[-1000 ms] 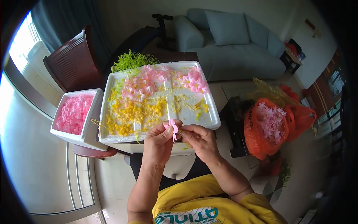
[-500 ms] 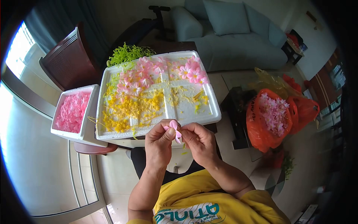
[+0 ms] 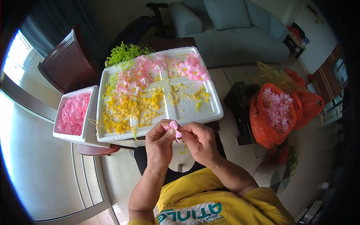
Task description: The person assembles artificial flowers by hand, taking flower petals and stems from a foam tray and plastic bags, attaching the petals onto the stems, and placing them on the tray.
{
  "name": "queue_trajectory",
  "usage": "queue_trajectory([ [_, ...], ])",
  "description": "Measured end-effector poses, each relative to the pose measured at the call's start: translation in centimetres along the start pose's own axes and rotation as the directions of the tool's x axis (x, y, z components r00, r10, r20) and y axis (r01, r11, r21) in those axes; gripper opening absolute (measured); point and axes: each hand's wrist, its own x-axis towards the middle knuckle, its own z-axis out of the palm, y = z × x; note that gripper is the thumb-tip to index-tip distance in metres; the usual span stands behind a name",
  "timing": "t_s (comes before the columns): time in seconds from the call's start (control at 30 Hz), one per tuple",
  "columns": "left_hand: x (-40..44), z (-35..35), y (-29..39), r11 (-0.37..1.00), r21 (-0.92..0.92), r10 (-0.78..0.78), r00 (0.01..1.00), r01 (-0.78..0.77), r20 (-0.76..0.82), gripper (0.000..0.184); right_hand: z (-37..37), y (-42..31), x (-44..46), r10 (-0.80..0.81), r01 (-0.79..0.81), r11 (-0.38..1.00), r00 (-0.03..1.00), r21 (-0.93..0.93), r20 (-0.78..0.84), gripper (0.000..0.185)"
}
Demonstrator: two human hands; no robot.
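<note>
Between the thumb and fingers of my left hand [image 3: 160, 140] is a pink flower [image 3: 173, 128], its petals spread. My right hand [image 3: 200, 142] is closed in a pinch against the flower's right side; whatever lies between its fingertips is hidden. Both hands are just past the near edge of a white foam tray [image 3: 172, 109]. On that tray lie yellow pieces [image 3: 140, 107] at the left and front, pink flowers [image 3: 194, 70] at the back right and more pink flowers at the back left. A small green bit hangs below the hands.
Green strands [image 3: 125, 54] are heaped at the tray's back left. A white foam box [image 3: 71, 138] of pink petals stands left, by a brown chair [image 3: 69, 62]. At right, a red bag [image 3: 262, 133] holds pale pink flowers. Behind is a grey sofa [image 3: 240, 47].
The tray and room have shifted upward in view, and the red bag slightly rightward. Both hands remain together at the flower, with its petals turned a little.
</note>
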Motion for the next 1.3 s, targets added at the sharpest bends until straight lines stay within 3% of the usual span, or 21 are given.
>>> queue_trajectory([
  [0.17,0.7,-0.2,-0.3,0.999,0.032,0.039,0.999,-0.040,0.033,0.006,0.4,0.6,0.2,0.049,-0.047,0.995,0.999,0.085,-0.021,0.005],
  [0.3,0.4,1.1,0.7,0.997,-0.062,-0.050,0.993,0.043,-0.111,0.006,0.9,-0.3,0.4,0.312,-0.297,0.889,0.950,0.348,0.014,0.008],
  [0.47,0.9,-0.4,2.0,0.999,0.044,0.012,0.974,-0.002,-0.226,0.008,1.4,0.3,0.6,0.015,-0.003,0.943,0.999,0.333,-0.033,0.011],
  [0.63,1.1,-0.4,2.3,0.992,0.077,-0.094,0.987,0.104,-0.134,0.010,0.0,0.9,0.7,-0.062,0.056,0.992,0.997,0.111,0.050,0.013],
  [0.73,2.9,-1.0,3.7,0.968,0.199,-0.144,0.987,0.155,-0.069,0.012,-0.5,1.4,1.0,-0.054,0.057,0.985,0.998,0.163,-0.025,0.013],
  [0.77,4.5,-1.4,4.2,0.680,0.709,0.202,0.977,-0.188,0.065,0.016,-0.7,1.6,1.0,-0.042,0.053,0.981,0.997,0.186,-0.062,0.013],
  [0.8,6.0,-1.8,4.6,0.077,0.906,0.392,0.848,-0.416,0.357,0.021,-0.8,1.6,0.8,-0.026,0.046,0.977,0.995,0.208,-0.097,0.013],
  [0.87,9.1,-2.8,5.2,-0.444,0.842,0.352,0.805,-0.307,0.478,0.029,-0.7,1.6,0.7,0.012,0.017,0.968,0.993,0.251,-0.113,0.013],
  [0.9,10.3,-3.3,5.0,-0.445,0.840,0.351,0.803,-0.310,0.482,0.029,-0.6,1.5,0.7,0.050,-0.011,0.955,0.991,0.296,-0.124,0.013],
  [0.97,12.0,-4.2,4.5,-0.693,0.706,0.322,0.812,-0.148,0.487,0.035,-0.5,1.5,0.6,0.128,-0.065,0.921,0.982,0.385,-0.140,0.012],
  [1.0,12.4,-4.5,4.4,-0.694,0.704,0.319,0.811,-0.153,0.491,0.035,-0.7,1.4,0.7,0.127,-0.063,0.921,0.981,0.385,-0.145,0.012],
  [1.13,13.3,-5.2,3.7,-0.735,0.662,0.200,0.885,-0.148,0.420,0.039,-2.2,0.9,0.6,0.367,-0.392,0.653,0.912,0.648,0.182,0.010],
  [1.3,12.3,-3.4,4.9,-0.666,0.725,0.384,0.754,-0.173,0.533,0.035,-2.0,0.8,0.9,0.427,-0.374,0.586,0.897,0.719,0.119,0.012],
])
